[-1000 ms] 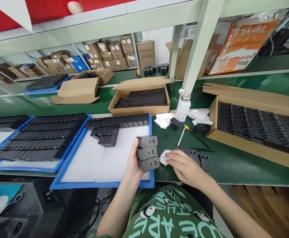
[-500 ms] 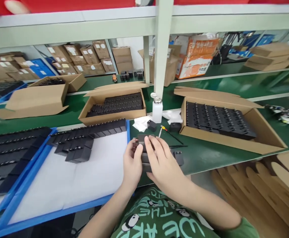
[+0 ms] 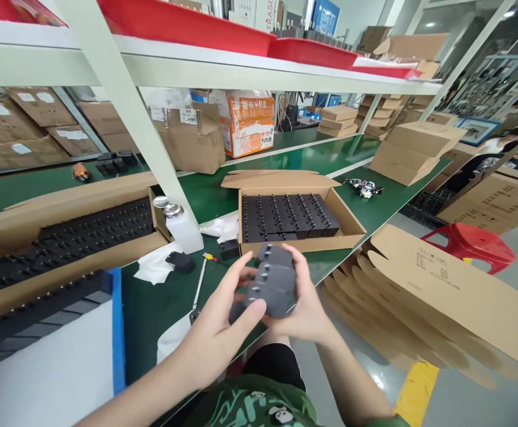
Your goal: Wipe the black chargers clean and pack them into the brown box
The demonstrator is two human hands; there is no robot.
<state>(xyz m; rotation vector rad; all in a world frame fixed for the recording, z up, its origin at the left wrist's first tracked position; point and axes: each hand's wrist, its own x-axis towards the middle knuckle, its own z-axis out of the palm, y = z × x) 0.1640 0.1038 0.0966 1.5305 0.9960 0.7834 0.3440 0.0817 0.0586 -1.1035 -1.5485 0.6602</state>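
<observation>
Between both hands, over the front edge of the green bench, is a small stack of black blocks point(image 3: 274, 279) with shiny metal studs along one side. My left hand point(image 3: 223, 314) grips it from the left, thumb across the lower front. My right hand point(image 3: 306, 302) wraps its right side and underside. Just beyond stands an open carton point(image 3: 301, 244) filled with rows of similar studded black blocks point(image 3: 281, 213). A loose black block point(image 3: 229, 249) lies beside the carton's left corner. How many blocks the hands hold is hard to make out.
To the left are a white pump bottle point(image 3: 183, 230), a white cloth point(image 3: 152, 265), a thin tool point(image 3: 200, 281), another carton of blocks point(image 3: 94, 237) and a blue-edged tray point(image 3: 117, 332). Flattened cardboard point(image 3: 454, 284) and a red stool point(image 3: 472, 246) stand right. A slanting post point(image 3: 147, 136) rises behind.
My view has swung to the right. The black blocks have been lifted off the bench area and turned, so their studs now face me, held in both hands nearer the right-hand carton.
</observation>
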